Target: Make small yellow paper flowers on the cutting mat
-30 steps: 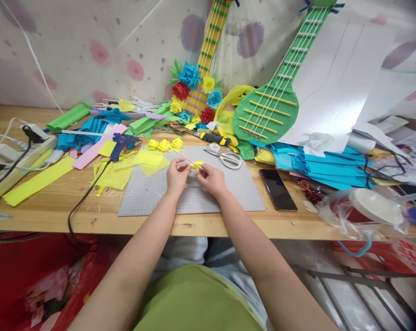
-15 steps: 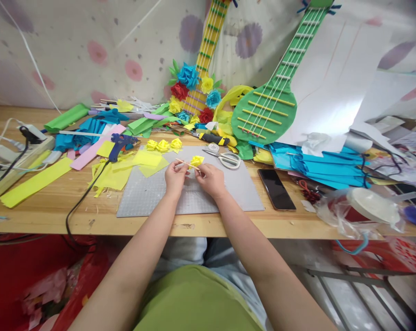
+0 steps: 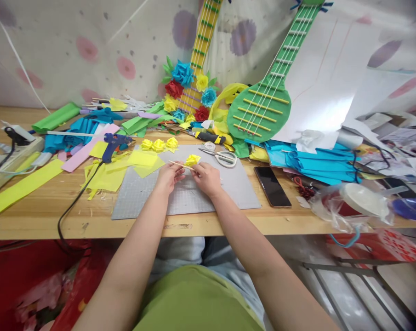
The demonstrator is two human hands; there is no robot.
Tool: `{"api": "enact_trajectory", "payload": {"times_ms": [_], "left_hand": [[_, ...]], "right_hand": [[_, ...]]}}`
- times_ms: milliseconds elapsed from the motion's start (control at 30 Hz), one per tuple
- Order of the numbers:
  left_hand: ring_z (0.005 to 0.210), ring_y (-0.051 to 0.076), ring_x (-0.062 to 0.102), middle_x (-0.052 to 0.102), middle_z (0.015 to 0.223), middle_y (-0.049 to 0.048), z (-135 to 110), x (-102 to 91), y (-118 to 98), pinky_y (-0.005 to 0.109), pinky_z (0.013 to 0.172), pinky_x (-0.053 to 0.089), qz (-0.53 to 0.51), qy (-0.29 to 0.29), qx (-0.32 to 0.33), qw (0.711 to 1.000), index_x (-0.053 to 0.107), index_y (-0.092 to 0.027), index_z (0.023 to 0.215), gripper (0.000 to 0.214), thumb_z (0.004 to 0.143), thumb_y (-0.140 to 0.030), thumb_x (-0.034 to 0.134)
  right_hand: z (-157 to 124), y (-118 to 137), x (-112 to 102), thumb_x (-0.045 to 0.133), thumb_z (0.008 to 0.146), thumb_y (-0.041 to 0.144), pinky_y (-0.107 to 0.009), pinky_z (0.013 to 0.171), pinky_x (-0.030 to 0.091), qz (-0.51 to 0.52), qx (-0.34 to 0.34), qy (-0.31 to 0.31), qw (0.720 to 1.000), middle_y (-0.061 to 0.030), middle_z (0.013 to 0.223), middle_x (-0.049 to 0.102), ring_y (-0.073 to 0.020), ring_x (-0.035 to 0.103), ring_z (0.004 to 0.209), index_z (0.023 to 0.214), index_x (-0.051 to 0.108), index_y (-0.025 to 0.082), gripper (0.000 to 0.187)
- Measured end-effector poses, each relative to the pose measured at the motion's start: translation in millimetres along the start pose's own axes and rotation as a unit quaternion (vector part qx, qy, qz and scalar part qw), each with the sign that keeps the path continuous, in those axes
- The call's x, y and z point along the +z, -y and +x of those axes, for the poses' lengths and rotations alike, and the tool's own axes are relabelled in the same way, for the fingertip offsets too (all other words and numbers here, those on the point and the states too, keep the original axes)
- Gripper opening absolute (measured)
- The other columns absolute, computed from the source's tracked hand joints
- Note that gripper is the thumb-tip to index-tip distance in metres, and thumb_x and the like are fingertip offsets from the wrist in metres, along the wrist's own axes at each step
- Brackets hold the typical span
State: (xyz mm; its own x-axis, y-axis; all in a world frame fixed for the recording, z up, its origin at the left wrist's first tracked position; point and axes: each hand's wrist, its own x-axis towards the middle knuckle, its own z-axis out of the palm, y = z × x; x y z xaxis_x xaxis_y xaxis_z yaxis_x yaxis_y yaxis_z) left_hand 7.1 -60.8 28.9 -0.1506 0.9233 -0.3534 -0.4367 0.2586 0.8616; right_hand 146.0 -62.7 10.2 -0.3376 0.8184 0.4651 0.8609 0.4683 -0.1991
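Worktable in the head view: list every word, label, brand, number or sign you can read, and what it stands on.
No text can be read anywhere.
Grey cutting mat: grid lines show; any numbers are too small to read.
Papers at far right: any print is too blurred.
White tape roll: any marking is too small.

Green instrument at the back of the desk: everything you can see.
The green instrument is lute-shaped, matte, apparently handmade. Yellow bars cross its rounded body; pale crosspieces line the long neck, with white strings over both. Blue pegs stick out near the top, which the frame cuts off. It stands tilted, top to the right, before a white sheet. What supports it is unclear.
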Motion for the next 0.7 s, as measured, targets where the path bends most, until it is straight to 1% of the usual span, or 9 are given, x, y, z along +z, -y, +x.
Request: {"api": "enact_trajectory", "payload": {"times_ms": [167,300,333,400,500,600,700], "left_hand": [[0.047,0.006,0.052,0.056,0.063,-0.0019,7.5,10.3,0.2,0.018,0.042,0.045,0.012,-0.021,0.010,1.000,0.052,-0.013,0.080,0.023,0.060,-0.013,0.065],[0.044,0.005,0.049,0.052,0.057,-0.0043,11.5,16.0,1.5,0.018,0.042,0.045,0.000,-0.042,0.026,0.999,0.049,-0.014,0.082,0.026,0.061,-0.009,0.064],[0.043,0.005,0.049,0.052,0.056,-0.0044,11.8,16.2,1.5,0.018,0.042,0.045,-0.006,-0.036,0.021,0.999,0.049,-0.014,0.081,0.024,0.062,-0.008,0.063],[0.043,0.004,0.049,0.052,0.056,-0.0036,11.7,15.4,1.0,0.016,0.042,0.045,-0.023,-0.003,-0.007,1.000,0.051,-0.013,0.079,0.017,0.065,-0.008,0.060],[0.047,0.005,0.053,0.054,0.057,-0.0010,11.8,12.3,-1.4,0.015,0.043,0.046,-0.060,0.045,-0.077,0.994,0.054,-0.011,0.077,0.005,0.071,-0.010,0.054],[0.049,0.005,0.054,0.055,0.057,0.0003,13.3,10.6,-3.7,0.013,0.043,0.045,-0.071,0.047,-0.121,0.989,0.055,-0.011,0.073,0.003,0.073,-0.009,0.052],[0.044,0.003,0.050,0.052,0.053,-0.0012,14.7,12.0,-3.2,0.011,0.040,0.042,-0.066,0.038,-0.110,0.991,0.054,-0.009,0.069,0.005,0.070,-0.005,0.053]], "right_hand": [[4.9,-3.0,3.6,0.039,0.084,0.028,-0.025,0.059,0.027,-0.006,0.007,0.007,1.000,-0.0026,0.081,0.059,-0.0149,0.050,0.079,0.084,0.059,0.023,0.021],[7.7,-5.0,5.2,0.040,0.084,0.027,-0.025,0.060,0.027,-0.007,0.008,0.013,1.000,-0.0034,0.083,0.060,-0.0152,0.050,0.082,0.086,0.060,0.022,0.021],[7.9,-5.7,5.5,0.040,0.084,0.027,-0.025,0.060,0.027,-0.007,0.009,0.011,1.000,-0.0035,0.083,0.060,-0.0152,0.050,0.082,0.086,0.060,0.022,0.021],[8.1,-7.4,6.0,0.039,0.084,0.028,-0.025,0.060,0.027,-0.007,0.015,0.002,1.000,-0.0036,0.081,0.060,-0.0153,0.050,0.081,0.086,0.060,0.022,0.022],[8.1,-10.1,7.0,0.037,0.085,0.029,-0.025,0.059,0.026,-0.005,0.028,-0.009,1.000,-0.0033,0.079,0.059,-0.0150,0.050,0.078,0.087,0.060,0.022,0.024],[8.2,-11.4,8.0,0.036,0.086,0.030,-0.025,0.059,0.026,-0.001,0.030,-0.013,0.999,-0.0028,0.079,0.059,-0.0147,0.050,0.078,0.087,0.060,0.022,0.025],[8.2,-11.0,8.6,0.035,0.086,0.030,-0.025,0.059,0.026,0.002,0.028,-0.012,1.000,-0.0028,0.079,0.060,-0.0148,0.050,0.078,0.085,0.060,0.022,0.025]]}}
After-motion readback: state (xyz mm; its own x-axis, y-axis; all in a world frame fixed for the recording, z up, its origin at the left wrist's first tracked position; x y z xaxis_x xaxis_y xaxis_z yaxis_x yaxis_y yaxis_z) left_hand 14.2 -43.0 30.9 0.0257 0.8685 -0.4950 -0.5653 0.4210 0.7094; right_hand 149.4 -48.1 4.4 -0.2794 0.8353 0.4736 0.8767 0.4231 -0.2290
